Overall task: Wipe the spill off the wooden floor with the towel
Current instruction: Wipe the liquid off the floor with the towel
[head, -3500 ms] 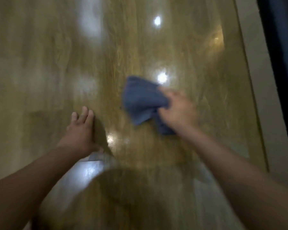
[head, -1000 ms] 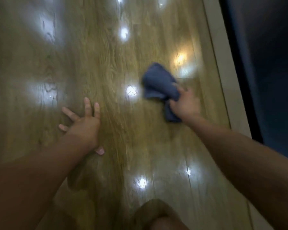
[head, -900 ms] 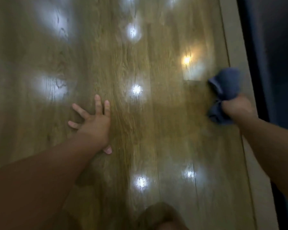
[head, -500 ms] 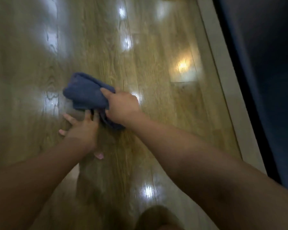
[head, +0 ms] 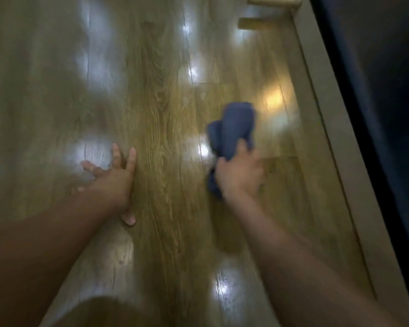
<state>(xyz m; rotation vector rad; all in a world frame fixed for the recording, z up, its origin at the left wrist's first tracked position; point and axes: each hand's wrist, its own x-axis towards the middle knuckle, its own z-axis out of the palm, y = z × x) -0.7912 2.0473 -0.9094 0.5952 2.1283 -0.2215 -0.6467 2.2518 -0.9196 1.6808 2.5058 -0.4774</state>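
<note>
A bunched blue towel (head: 233,128) lies pressed on the glossy wooden floor (head: 165,114), right of centre. My right hand (head: 240,173) grips its near end, fingers curled round the cloth. My left hand (head: 113,178) rests flat on the floor to the left, fingers spread and straight. The picture is motion-blurred, and I cannot make out any spill among the bright light reflections on the boards.
A pale baseboard (head: 328,128) runs along the floor's right edge, with a dark curtain or wall (head: 387,90) beyond it. A light-coloured object (head: 273,0) stands at the top edge near the baseboard. My knee (head: 104,312) shows at the bottom.
My right hand has swept the towel from just beside my left hand back to the right, toward the baseboard. My left hand has stayed planted on the floor.
</note>
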